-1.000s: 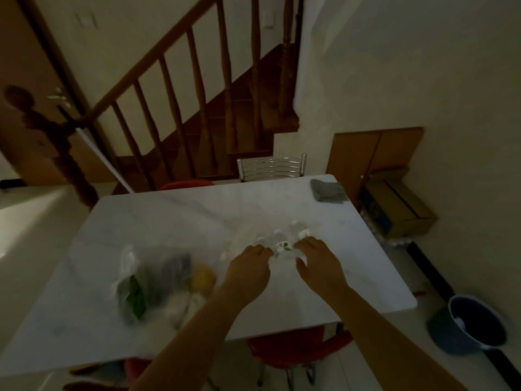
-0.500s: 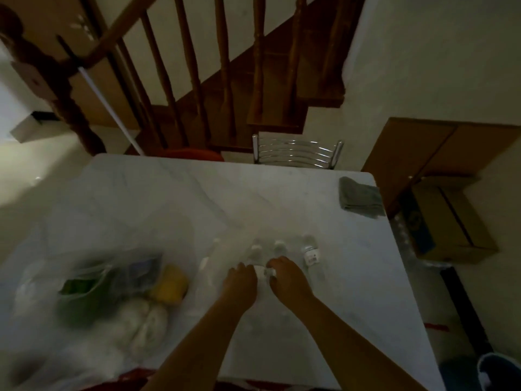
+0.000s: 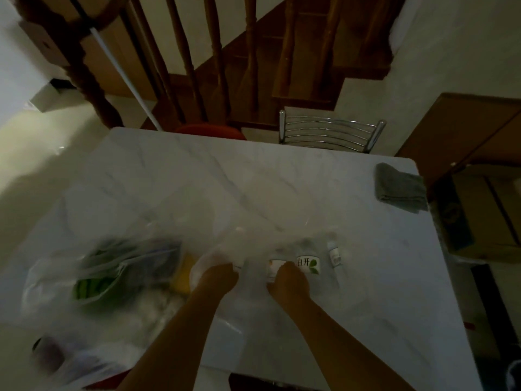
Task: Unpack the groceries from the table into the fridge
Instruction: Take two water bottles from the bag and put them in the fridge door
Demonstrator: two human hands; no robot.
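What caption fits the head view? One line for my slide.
Both hands, left and right, grip a clear plastic bag of bottles on the marble table.

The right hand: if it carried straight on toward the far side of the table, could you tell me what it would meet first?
Most likely the labelled bottle right at the fingertips of the right hand, which seems to be touching it already through the clear plastic bag. Past it, only bare marble table shows, though blur makes depth uncertain.
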